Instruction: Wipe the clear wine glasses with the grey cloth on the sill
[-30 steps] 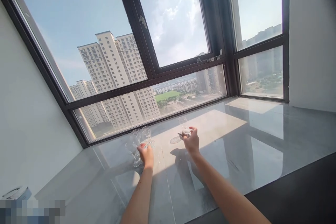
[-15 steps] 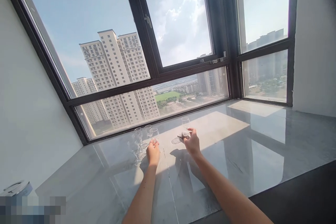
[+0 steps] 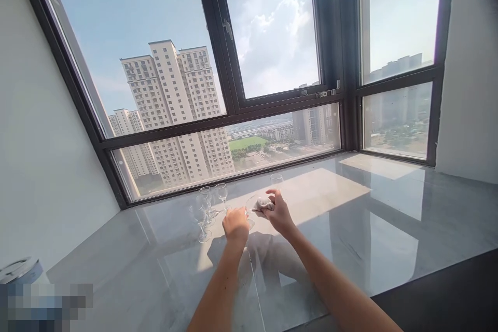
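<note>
My left hand (image 3: 235,225) is closed round a clear wine glass (image 3: 249,206), held just above the grey stone sill (image 3: 350,228). My right hand (image 3: 278,212) pinches a small pale cloth (image 3: 264,203) against that glass. Three more wine glasses (image 3: 205,206) stand upright in a cluster left of my left hand. Another glass (image 3: 277,179) stands behind my right hand, near the window.
A wide black-framed window (image 3: 233,114) runs along the back of the sill, with a handle (image 3: 226,27) on its frame. White walls close both ends. A round metal-lidded container (image 3: 21,270) sits at the near left. A dark edge borders the sill at the near right.
My left hand has left the cluster of glasses and moved right with one glass, up to my right hand and the cloth. The view has shifted slightly.
</note>
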`<state>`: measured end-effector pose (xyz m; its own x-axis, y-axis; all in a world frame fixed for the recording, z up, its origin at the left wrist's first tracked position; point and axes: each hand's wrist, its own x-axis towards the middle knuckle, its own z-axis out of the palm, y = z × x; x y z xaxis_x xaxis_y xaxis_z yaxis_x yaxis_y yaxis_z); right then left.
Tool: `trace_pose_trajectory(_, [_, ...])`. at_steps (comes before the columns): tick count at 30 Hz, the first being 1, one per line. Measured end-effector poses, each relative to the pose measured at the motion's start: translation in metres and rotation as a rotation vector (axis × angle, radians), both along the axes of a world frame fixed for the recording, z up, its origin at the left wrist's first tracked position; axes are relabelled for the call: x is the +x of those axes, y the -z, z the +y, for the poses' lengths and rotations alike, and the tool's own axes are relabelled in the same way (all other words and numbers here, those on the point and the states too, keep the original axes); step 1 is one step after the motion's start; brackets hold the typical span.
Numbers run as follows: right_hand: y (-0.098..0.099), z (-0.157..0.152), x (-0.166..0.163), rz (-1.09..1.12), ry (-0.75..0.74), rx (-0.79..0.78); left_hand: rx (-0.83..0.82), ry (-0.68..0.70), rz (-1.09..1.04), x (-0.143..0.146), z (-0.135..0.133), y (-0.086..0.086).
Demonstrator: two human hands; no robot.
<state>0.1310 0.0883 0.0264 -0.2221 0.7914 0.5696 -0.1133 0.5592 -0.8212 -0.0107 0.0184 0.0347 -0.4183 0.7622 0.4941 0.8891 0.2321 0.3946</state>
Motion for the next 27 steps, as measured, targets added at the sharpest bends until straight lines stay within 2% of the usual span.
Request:
trace_pose_trajectory(3, [-0.003, -0.004, 0.0, -0.068, 0.03, 0.127, 0.03, 0.089, -0.03, 0.002, -0.001, 0.004])
trace_pose_trajectory(6, [-0.002, -0.001, 0.005, -0.146, 0.115, 0.189, 0.027, 0.186, -0.1, 0.008, -0.002, 0.007])
trace_pose_trajectory(10, [-0.001, 0.008, 0.011, -0.166, 0.232, 0.176, 0.014, 0.293, -0.15, 0.011, -0.002, 0.006])
trace_pose_trajectory(13, [-0.002, 0.013, 0.014, -0.126, 0.295, 0.122, 0.032, 0.342, -0.074, 0.005, -0.003, 0.005])
trace_pose_trajectory(16, [-0.002, 0.016, 0.016, -0.053, 0.331, 0.049, 0.025, 0.328, 0.017, -0.002, -0.002, 0.006])
trace_pose_trajectory(22, [-0.001, 0.018, 0.02, 0.058, 0.35, -0.124, 0.036, 0.186, -0.149, -0.005, 0.001, 0.007])
trace_pose_trajectory(27, [0.003, 0.019, 0.016, -0.008, 0.223, -0.174, 0.072, 0.165, -0.176, -0.005, 0.001, 0.004])
